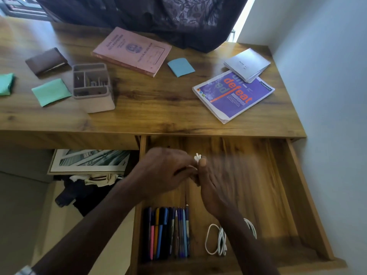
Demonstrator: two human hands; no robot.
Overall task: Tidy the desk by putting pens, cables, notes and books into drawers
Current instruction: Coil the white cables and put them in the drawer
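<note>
Both hands meet over the open drawer (pixel 309 197), the left hand (pixel 160 171) and right hand (pixel 214 185) pinching a small white cable bundle (pixel 197 157) between them. Pens (pixel 166 233) sit near-left in the drawer, another white cable (pixel 216 240) just right of them. Books and notes are on the tabletop (pixel 151 100).

Open drawer (pixel 309 195) under the tabletop (pixel 158 108).
Pens (pixel 166 233) lie left in it, cable (pixel 216 241) right; books (pixel 233 94) on top.
</note>
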